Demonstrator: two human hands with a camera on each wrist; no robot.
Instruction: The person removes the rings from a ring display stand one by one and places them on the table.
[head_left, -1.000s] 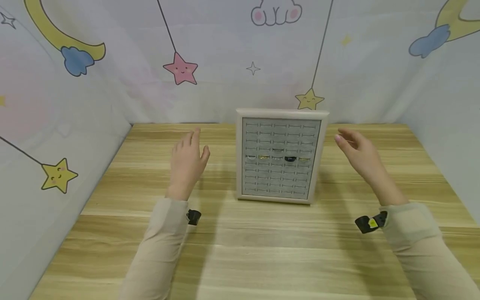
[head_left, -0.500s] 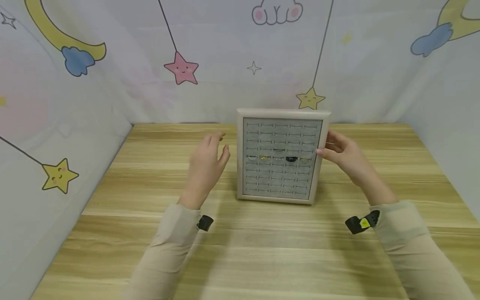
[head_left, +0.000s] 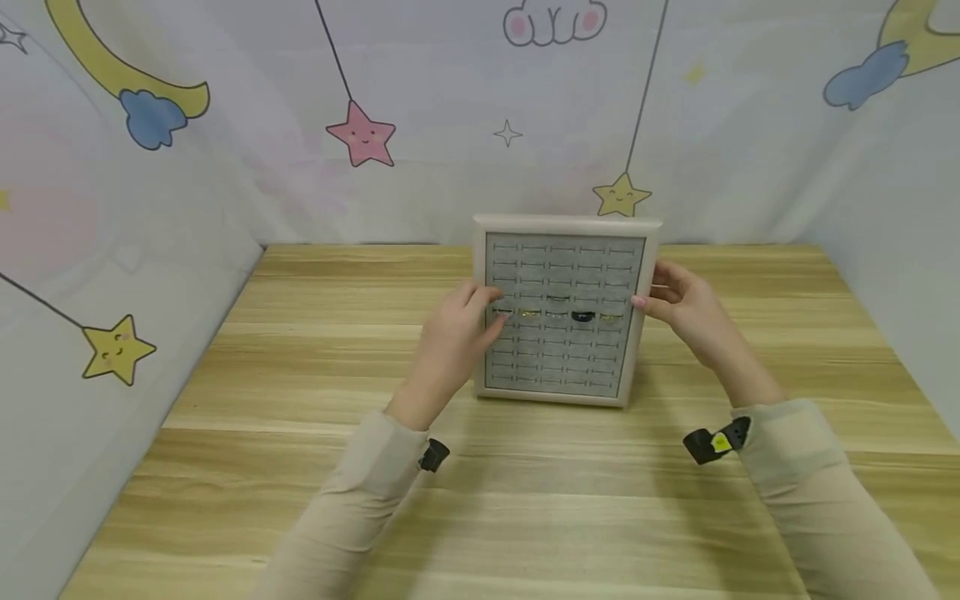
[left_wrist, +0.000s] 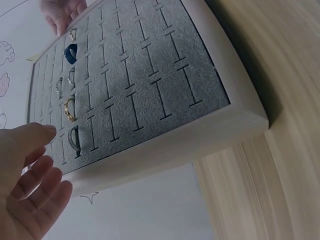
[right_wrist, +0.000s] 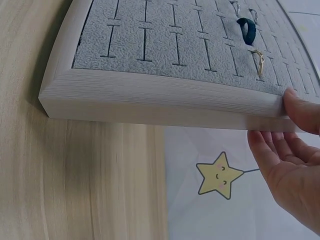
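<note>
A ring display board stands upright on the table, with a pale frame and a grey slotted pad. Across one row sit several rings, among them a gold ring and a dark blue ring; one more silver ring is a row higher. My left hand is at the board's left side, its thumb and forefinger parted close to the leftmost silver ring. At the right edge my right hand grips the frame, thumb in front and fingers behind.
The wood-grain table extends around the board. Behind it hangs a white curtain printed with stars and moons, with similar white walls on both sides. A dark wrist camera sits on the left cuff.
My left hand has moved right, from beside the board to the leftmost ring. The right hand has moved left and taken hold of the frame's right edge. The board stays put.
</note>
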